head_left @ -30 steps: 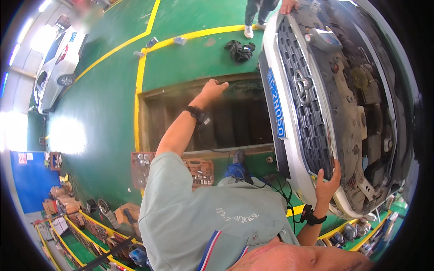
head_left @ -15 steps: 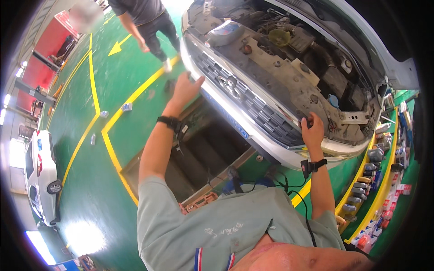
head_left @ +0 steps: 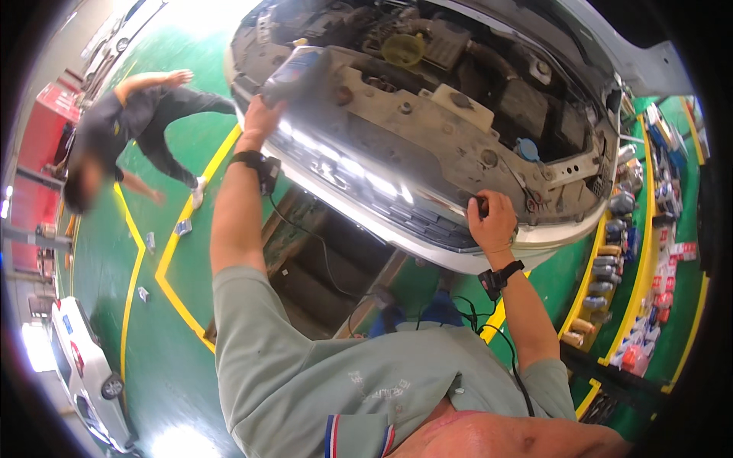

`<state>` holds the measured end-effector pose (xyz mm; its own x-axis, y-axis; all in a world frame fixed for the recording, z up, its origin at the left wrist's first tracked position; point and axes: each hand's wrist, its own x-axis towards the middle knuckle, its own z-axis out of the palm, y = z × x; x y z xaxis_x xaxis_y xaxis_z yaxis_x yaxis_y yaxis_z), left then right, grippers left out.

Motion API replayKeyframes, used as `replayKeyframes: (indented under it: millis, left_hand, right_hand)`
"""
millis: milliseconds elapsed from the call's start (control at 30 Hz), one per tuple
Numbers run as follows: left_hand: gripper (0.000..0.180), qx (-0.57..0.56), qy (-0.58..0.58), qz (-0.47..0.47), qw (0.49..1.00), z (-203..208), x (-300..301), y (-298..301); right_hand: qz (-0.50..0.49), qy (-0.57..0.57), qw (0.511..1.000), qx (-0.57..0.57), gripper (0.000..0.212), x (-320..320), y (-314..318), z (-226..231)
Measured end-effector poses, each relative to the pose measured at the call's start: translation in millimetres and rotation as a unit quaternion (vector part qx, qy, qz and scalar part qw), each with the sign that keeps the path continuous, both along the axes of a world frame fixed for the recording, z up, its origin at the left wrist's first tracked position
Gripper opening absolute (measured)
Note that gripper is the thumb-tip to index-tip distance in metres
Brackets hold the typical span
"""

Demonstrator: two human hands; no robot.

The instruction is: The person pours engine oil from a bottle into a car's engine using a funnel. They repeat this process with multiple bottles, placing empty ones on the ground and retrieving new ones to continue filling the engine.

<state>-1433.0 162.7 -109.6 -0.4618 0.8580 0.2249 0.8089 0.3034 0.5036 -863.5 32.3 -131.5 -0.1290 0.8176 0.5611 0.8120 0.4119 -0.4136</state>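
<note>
In front of me is the open engine bay of a white car. My left hand, blurred by motion, is at its front left corner, closed against the lower end of a grey plastic bottle with a label. The bottle is tilted and smeared, and my fingertips are hard to make out. My right hand rests on the front edge above the grille, its fingers curled round a small black thing that I cannot make out. A yellow funnel sits deeper in the bay.
Below the bumper lies a dark floor pit. A co-worker stands at the left, arms out. Yellow-edged racks with bottles and parts stand at the right. Another white car is at the far left. Cables hang by my legs.
My left hand has risen from before the bumper to the bottle, which has shifted and tilted. My right hand stays on the front edge. The co-worker has moved left and leans over.
</note>
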Motion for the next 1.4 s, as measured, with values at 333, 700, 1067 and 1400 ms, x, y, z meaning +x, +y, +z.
replayKeyframes:
  millis: [333, 700, 1067, 1400]
  left_hand:
    - [0.048, 0.129, -0.597, 0.029, 0.791, -17, 12, 19]
    - [0.042, 0.121, 0.042, 0.009, 0.992, 102, -76, 7]
    - [0.047, 0.058, 0.145, -0.256, 0.954, 242, 247, -63]
    - [0.049, -0.009, 0.207, -0.291, 0.934, 215, 395, -56]
  right_hand:
    - [0.007, 0.005, 1.000, 0.006, 0.017, 3, 1, 3]
    - [0.042, 0.031, 0.998, 0.031, 0.018, 6, 0, -1]
    - [0.105, 0.188, 0.972, -0.094, 0.020, 26, 2, 8]
    - [0.218, 0.306, 0.906, -0.192, 0.029, 109, 51, 87]
